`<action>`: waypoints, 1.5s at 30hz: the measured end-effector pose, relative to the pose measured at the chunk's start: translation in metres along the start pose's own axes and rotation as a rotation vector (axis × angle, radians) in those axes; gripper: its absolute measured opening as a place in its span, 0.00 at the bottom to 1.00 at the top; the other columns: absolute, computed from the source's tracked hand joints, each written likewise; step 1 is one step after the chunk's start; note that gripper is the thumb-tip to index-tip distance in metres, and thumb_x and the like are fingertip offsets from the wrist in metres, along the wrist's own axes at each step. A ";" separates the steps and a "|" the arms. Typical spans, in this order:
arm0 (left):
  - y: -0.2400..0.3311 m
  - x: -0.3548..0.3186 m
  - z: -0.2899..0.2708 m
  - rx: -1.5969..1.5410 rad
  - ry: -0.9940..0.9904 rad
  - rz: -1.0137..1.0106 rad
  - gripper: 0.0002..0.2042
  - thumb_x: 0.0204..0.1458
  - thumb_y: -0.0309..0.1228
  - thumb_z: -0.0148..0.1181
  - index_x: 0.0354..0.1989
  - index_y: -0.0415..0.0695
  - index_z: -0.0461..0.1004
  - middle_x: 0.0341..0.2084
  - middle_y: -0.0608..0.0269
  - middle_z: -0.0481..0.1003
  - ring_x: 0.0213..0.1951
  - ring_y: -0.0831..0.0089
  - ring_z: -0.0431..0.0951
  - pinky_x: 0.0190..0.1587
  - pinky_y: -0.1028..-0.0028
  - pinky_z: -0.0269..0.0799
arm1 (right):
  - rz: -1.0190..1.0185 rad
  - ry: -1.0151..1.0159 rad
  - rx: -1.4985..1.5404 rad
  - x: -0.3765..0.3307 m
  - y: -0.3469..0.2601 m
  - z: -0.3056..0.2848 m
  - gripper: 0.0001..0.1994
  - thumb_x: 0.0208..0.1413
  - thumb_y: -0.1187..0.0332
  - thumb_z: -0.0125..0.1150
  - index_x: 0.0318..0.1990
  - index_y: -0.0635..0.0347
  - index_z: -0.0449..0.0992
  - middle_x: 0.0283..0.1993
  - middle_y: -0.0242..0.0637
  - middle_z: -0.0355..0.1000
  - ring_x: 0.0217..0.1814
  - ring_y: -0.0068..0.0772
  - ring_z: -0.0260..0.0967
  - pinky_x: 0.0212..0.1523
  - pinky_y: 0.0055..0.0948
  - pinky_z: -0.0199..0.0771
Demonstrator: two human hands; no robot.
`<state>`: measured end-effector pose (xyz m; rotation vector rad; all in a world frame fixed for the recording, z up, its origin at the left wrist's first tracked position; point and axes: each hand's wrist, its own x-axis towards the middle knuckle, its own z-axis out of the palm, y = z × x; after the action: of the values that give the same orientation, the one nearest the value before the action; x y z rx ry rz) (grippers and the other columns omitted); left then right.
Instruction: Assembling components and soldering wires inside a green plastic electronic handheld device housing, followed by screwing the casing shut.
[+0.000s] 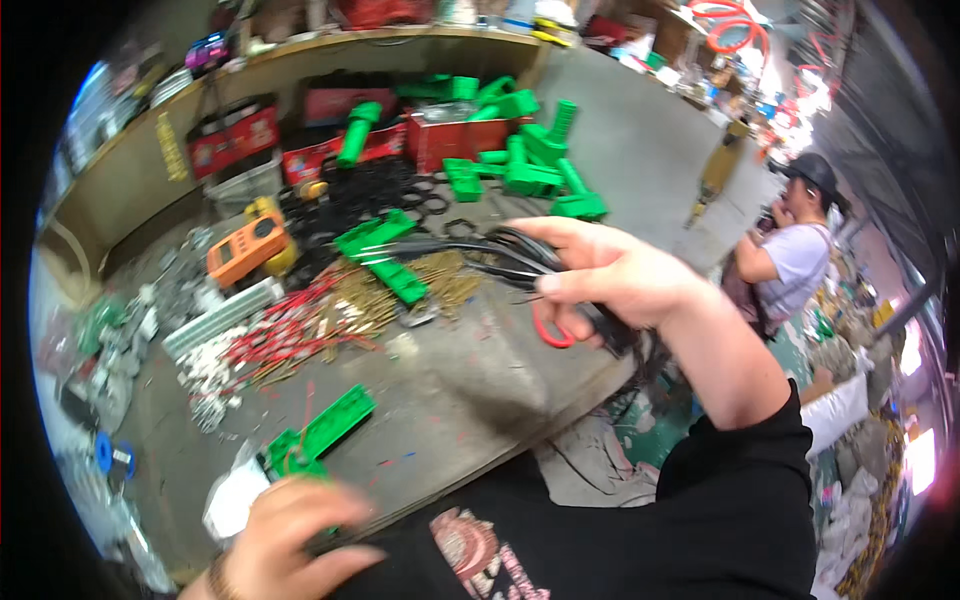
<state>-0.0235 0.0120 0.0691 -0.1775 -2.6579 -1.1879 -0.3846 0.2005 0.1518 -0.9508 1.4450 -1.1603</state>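
My right hand (610,275) is closed round a looped bundle of black cable (515,250), held above the bench. A red wire loop (548,332) and a dark end piece hang below its fingers. To its left, a green plastic housing (385,262) with thin pale wires across it lies by the cable's end; whether they are joined I cannot tell. My left hand (300,535), blurred, is at the near left with thumb and fingers apart and nothing visible between them. Just beyond it lies another green plastic housing (320,435), beside a white bag (238,500).
Several green housings (535,165) are heaped at the back, by black rings (375,200). Red-sleeved wires (285,335), brass pins (435,285) and an orange meter (245,248) lie left of centre. A power screwdriver (718,172) hangs at right; another person (795,245) stands beyond.
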 end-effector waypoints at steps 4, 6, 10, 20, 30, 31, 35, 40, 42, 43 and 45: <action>-0.002 0.094 0.091 -0.246 0.198 0.037 0.41 0.55 0.38 0.70 0.72 0.39 0.51 0.49 0.50 0.75 0.47 0.60 0.80 0.51 0.64 0.75 | -0.622 -0.042 0.258 0.054 -0.015 0.093 0.36 0.68 0.70 0.55 0.76 0.57 0.41 0.42 0.43 0.75 0.32 0.27 0.73 0.32 0.29 0.78; 0.016 0.104 0.081 -1.167 -0.028 -0.290 0.39 0.61 0.30 0.64 0.74 0.44 0.45 0.42 0.58 0.75 0.38 0.73 0.78 0.42 0.72 0.76 | -0.815 0.106 0.222 0.077 -0.008 0.088 0.32 0.69 0.72 0.53 0.75 0.55 0.45 0.42 0.41 0.75 0.32 0.25 0.71 0.32 0.26 0.76; -0.004 0.060 0.038 -1.002 -0.127 -0.598 0.20 0.67 0.31 0.53 0.66 0.47 0.62 0.25 0.69 0.72 0.22 0.81 0.72 0.26 0.78 0.70 | -0.779 0.434 0.131 0.079 0.037 0.019 0.32 0.68 0.74 0.50 0.76 0.54 0.46 0.42 0.38 0.73 0.32 0.21 0.68 0.30 0.22 0.72; 0.025 0.032 0.035 0.656 0.045 -0.211 0.05 0.56 0.34 0.58 0.29 0.50 0.70 0.20 0.66 0.73 0.23 0.67 0.79 0.22 0.66 0.72 | -0.777 -0.118 -0.828 0.050 0.106 0.119 0.18 0.54 0.56 0.67 0.47 0.57 0.75 0.45 0.43 0.75 0.51 0.49 0.73 0.49 0.44 0.75; -0.007 0.060 -0.026 0.539 0.144 -0.136 0.11 0.51 0.39 0.67 0.39 0.49 0.80 0.27 0.58 0.79 0.29 0.59 0.81 0.30 0.65 0.77 | -0.303 -0.367 -0.258 0.066 0.149 0.131 0.08 0.62 0.66 0.64 0.39 0.61 0.78 0.31 0.39 0.76 0.32 0.35 0.78 0.34 0.32 0.77; -0.029 0.070 -0.036 0.553 0.237 -0.171 0.11 0.52 0.32 0.65 0.44 0.46 0.80 0.31 0.55 0.80 0.32 0.54 0.81 0.35 0.63 0.78 | -0.268 -0.427 -0.248 0.073 0.160 0.128 0.07 0.61 0.68 0.66 0.36 0.62 0.77 0.31 0.35 0.78 0.32 0.25 0.79 0.32 0.27 0.75; -0.153 0.110 -0.035 0.629 0.180 -0.263 0.07 0.55 0.32 0.62 0.38 0.44 0.79 0.34 0.55 0.77 0.40 0.54 0.79 0.44 0.60 0.75 | -0.092 -0.536 0.115 0.076 0.180 0.112 0.07 0.59 0.76 0.68 0.34 0.65 0.73 0.37 0.38 0.80 0.39 0.18 0.77 0.36 0.20 0.76; -0.176 0.120 -0.034 0.638 -0.008 -0.367 0.08 0.54 0.35 0.64 0.37 0.45 0.80 0.33 0.56 0.75 0.41 0.55 0.78 0.45 0.61 0.75 | -0.104 -0.566 0.146 0.075 0.182 0.111 0.09 0.59 0.77 0.68 0.31 0.65 0.71 0.38 0.41 0.80 0.41 0.22 0.78 0.35 0.22 0.76; -0.175 0.116 -0.039 0.506 -0.027 -0.331 0.08 0.53 0.35 0.65 0.35 0.45 0.80 0.33 0.57 0.76 0.40 0.55 0.78 0.44 0.62 0.75 | -0.209 -0.518 0.227 0.075 0.187 0.115 0.10 0.58 0.71 0.70 0.31 0.61 0.73 0.31 0.29 0.79 0.32 0.13 0.74 0.29 0.19 0.71; -0.172 0.117 -0.038 0.517 0.032 -0.378 0.09 0.53 0.37 0.65 0.33 0.44 0.81 0.32 0.56 0.77 0.39 0.55 0.79 0.42 0.62 0.75 | -0.208 -0.511 0.231 0.075 0.187 0.115 0.10 0.58 0.71 0.70 0.31 0.61 0.73 0.31 0.29 0.79 0.32 0.13 0.74 0.29 0.19 0.71; -0.174 0.126 -0.036 0.578 0.057 -0.450 0.09 0.52 0.38 0.65 0.33 0.45 0.82 0.32 0.56 0.78 0.39 0.55 0.80 0.42 0.61 0.75 | -0.164 -0.547 0.213 0.077 0.187 0.114 0.09 0.60 0.72 0.67 0.34 0.62 0.71 0.35 0.33 0.80 0.34 0.17 0.76 0.31 0.20 0.73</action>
<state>-0.1742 -0.1280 -0.0009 0.5630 -2.9385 -0.4490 -0.2836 0.1485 -0.0507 -1.1394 0.8038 -1.0380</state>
